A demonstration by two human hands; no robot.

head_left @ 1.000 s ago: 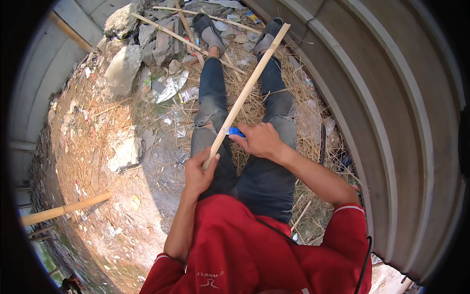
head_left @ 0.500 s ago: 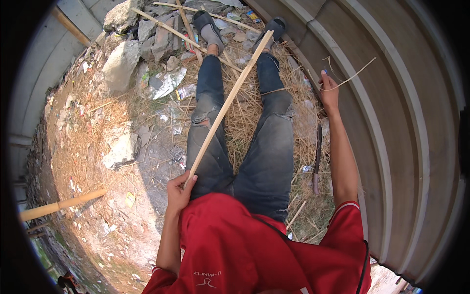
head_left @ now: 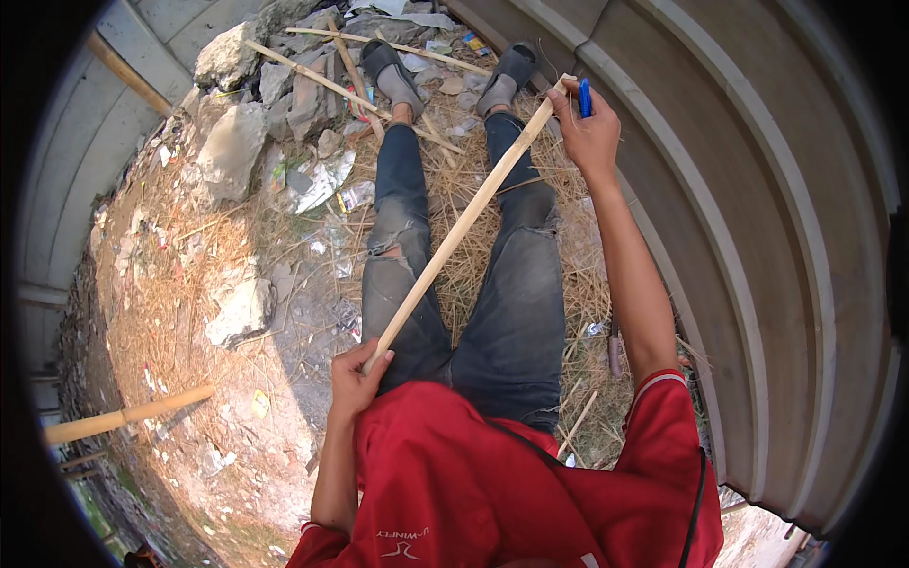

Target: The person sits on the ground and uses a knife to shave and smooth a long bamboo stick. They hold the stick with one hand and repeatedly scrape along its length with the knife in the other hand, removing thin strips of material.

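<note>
A long, pale split-bamboo strip [head_left: 466, 220] slants over my legs, from near my waist up toward my right foot. Its near end is gripped by my left hand [head_left: 358, 377], thumb on top. At the far end is my right hand [head_left: 589, 134], closed around a slim bright blue object [head_left: 585, 97] whose kind I cannot make out. The thumb and forefinger of that hand touch the strip's tip. A thin fibre curls up beside these fingers.
Corrugated metal sheeting [head_left: 729, 237] rises close on my right. More bamboo strips [head_left: 312, 74] lie by the rocks [head_left: 230, 151] beyond my feet. Dry straw and litter cover the ground. A dark-bladed tool [head_left: 614, 352] lies under my right arm; a bamboo pole [head_left: 133, 413] juts in at left.
My right hand has moved left and up from beside the sheeting to the strip's far end. The long curled shaving no longer sticks out rightward. The strip's far end has swung right.
</note>
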